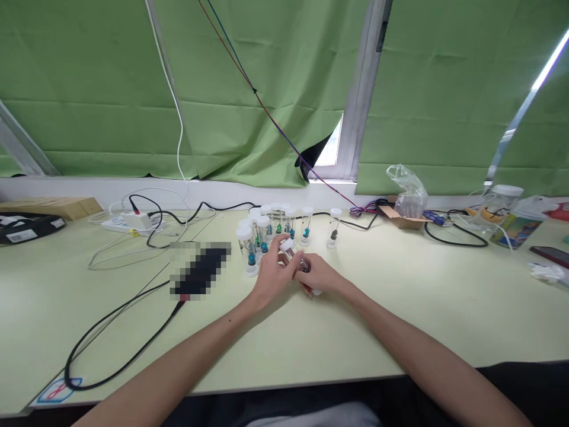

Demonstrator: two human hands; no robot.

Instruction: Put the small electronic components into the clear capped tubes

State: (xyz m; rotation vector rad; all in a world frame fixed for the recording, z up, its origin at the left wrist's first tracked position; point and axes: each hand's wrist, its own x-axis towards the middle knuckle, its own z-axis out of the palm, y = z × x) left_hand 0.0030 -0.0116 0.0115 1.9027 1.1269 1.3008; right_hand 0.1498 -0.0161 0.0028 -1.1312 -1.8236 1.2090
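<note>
In the head view, my left hand [276,268] and my right hand [320,274] meet over the table, both with fingers wrapped round one clear tube [291,250]. That tube lies tilted, its white cap showing at the upper left; a dark piece is visible inside, partly covered by my fingers. Just beyond my left hand stands a cluster of upright clear tubes [251,244] with white caps, holding small blue or green pieces. One tube [306,226] with a blue piece stands behind my hands. Farther right, another tube [333,229] holds a dark grey piece.
A black cable leads to a pixelated dark object [202,271] on the left. A power strip [133,222] with white cables lies behind it. At the back right are an open cardboard box [402,218] with a plastic bag, a clear jar [495,207] and a phone [551,256].
</note>
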